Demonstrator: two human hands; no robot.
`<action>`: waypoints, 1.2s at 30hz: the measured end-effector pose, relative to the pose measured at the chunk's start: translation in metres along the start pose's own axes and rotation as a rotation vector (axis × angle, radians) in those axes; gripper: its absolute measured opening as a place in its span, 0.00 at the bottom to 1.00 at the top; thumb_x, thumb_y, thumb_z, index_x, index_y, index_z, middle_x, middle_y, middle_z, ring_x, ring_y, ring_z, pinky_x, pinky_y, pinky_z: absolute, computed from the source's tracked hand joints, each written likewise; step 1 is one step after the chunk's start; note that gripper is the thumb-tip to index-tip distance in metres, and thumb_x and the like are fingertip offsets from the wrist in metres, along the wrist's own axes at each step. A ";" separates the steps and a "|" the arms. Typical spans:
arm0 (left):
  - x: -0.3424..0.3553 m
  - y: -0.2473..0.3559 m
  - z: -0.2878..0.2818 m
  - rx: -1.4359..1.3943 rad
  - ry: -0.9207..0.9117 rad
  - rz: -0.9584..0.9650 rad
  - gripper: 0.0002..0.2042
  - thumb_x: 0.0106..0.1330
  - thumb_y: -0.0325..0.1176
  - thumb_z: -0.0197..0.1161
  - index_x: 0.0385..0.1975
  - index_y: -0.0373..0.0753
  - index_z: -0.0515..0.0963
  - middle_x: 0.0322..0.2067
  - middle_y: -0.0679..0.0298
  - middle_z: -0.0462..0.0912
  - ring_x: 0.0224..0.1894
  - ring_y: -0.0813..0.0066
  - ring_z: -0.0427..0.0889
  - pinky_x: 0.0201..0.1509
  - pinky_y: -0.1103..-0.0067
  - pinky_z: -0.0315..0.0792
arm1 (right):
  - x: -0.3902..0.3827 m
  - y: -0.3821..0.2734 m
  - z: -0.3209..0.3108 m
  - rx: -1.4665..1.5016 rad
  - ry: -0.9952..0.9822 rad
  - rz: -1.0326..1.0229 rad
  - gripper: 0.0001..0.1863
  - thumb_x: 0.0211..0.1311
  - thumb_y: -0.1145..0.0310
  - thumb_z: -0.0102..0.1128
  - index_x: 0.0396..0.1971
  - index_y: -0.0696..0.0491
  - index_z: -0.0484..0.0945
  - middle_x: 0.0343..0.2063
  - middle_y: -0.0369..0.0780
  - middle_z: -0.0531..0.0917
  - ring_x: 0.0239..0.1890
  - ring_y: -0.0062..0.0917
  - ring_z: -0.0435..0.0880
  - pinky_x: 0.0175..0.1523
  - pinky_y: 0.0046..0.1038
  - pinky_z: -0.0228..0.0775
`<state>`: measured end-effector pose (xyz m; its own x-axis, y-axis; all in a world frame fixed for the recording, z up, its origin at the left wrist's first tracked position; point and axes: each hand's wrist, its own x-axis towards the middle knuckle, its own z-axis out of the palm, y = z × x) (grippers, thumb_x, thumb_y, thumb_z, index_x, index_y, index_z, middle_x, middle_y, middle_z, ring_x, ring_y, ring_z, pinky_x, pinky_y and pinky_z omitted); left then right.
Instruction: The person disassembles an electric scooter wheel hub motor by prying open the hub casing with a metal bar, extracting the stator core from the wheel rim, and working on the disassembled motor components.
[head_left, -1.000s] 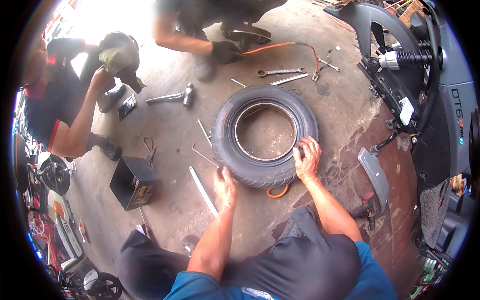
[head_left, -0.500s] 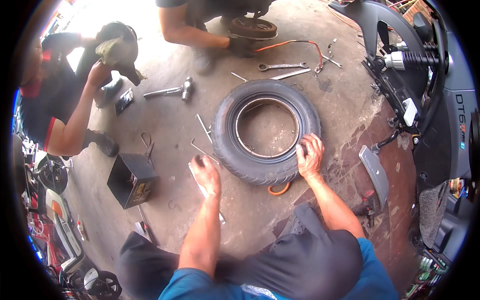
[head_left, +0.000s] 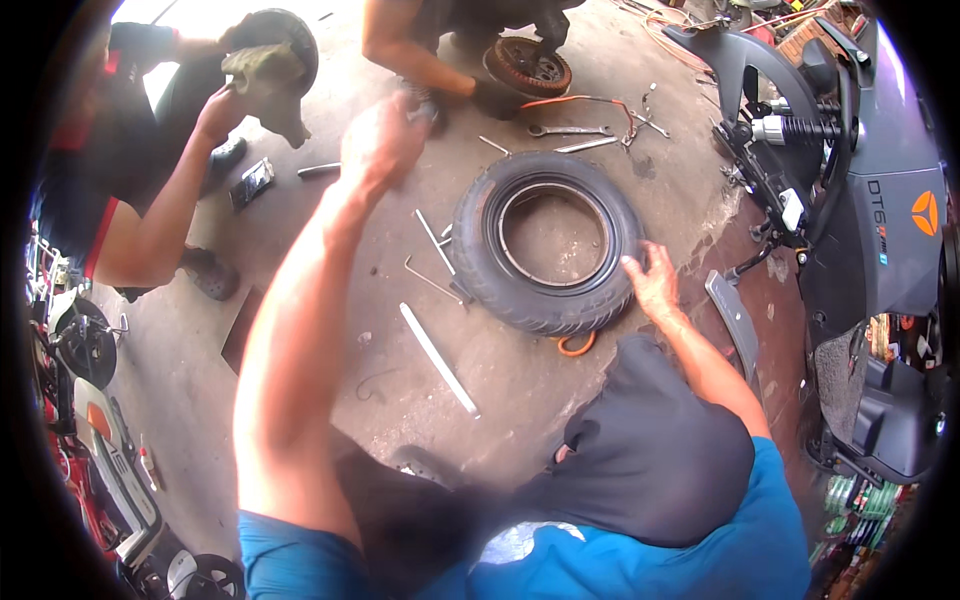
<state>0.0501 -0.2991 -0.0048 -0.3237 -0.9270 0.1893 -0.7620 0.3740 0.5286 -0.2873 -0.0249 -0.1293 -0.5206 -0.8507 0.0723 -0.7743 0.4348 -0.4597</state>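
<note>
A black tyre (head_left: 620, 215) with a metal rim ring (head_left: 607, 230) inside it lies flat on the floor before me. My right hand (head_left: 656, 285) is at the tyre's right edge, fingers apart, thumb against its side. My left arm stretches far forward. My left hand (head_left: 382, 145), curled and blurred by motion, is above the hammer (head_left: 320, 170); only the handle's end shows, and whether I touch it is hidden. A flat metal bar (head_left: 440, 360) lies on the floor between my arms. Under the tyre's near edge sits an orange ring-shaped piece (head_left: 577, 346).
Bent metal rods (head_left: 436, 240) lie left of the tyre, a wrench (head_left: 570, 131) beyond it. A co-worker at left holds a cloth (head_left: 265, 85); another at the back handles a small wheel (head_left: 530, 68). A grey scooter (head_left: 890, 230) stands at right. My forearm mostly covers a black box (head_left: 240, 330).
My left hand has moved from the metal bar forward to the hammer. My right hand has slid outward along the tyre's edge. The co-worker's small wheel has tilted up. The view has shifted slightly.
</note>
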 end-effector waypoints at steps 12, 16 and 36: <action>-0.369 -0.179 0.036 -0.085 -0.243 -0.570 0.13 0.63 0.35 0.62 0.44 0.38 0.80 0.41 0.49 0.83 0.47 0.48 0.81 0.52 0.64 0.73 | -0.159 0.029 0.003 0.121 -0.112 0.226 0.26 0.56 0.60 0.67 0.51 0.59 0.75 0.47 0.49 0.80 0.53 0.41 0.78 0.59 0.37 0.68; -0.395 -0.163 0.020 -0.123 -0.208 -0.887 0.14 0.61 0.37 0.61 0.45 0.41 0.81 0.43 0.50 0.83 0.47 0.50 0.81 0.52 0.66 0.73 | -0.044 -0.019 0.005 0.085 0.014 0.076 0.28 0.59 0.57 0.65 0.54 0.59 0.73 0.51 0.50 0.78 0.55 0.42 0.77 0.60 0.37 0.67; -0.121 -0.084 0.095 -0.232 -0.814 -0.432 0.39 0.63 0.59 0.58 0.61 0.28 0.66 0.52 0.41 0.77 0.52 0.53 0.79 0.50 0.65 0.75 | -0.048 0.023 0.071 1.033 0.169 0.813 0.52 0.55 0.50 0.71 0.67 0.68 0.53 0.66 0.57 0.60 0.69 0.42 0.59 0.72 0.36 0.50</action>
<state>0.1001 -0.2161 -0.1512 -0.3976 -0.6479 -0.6497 -0.8053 -0.0930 0.5855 -0.2542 0.0045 -0.2062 -0.7995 -0.3768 -0.4678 0.3659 0.3121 -0.8768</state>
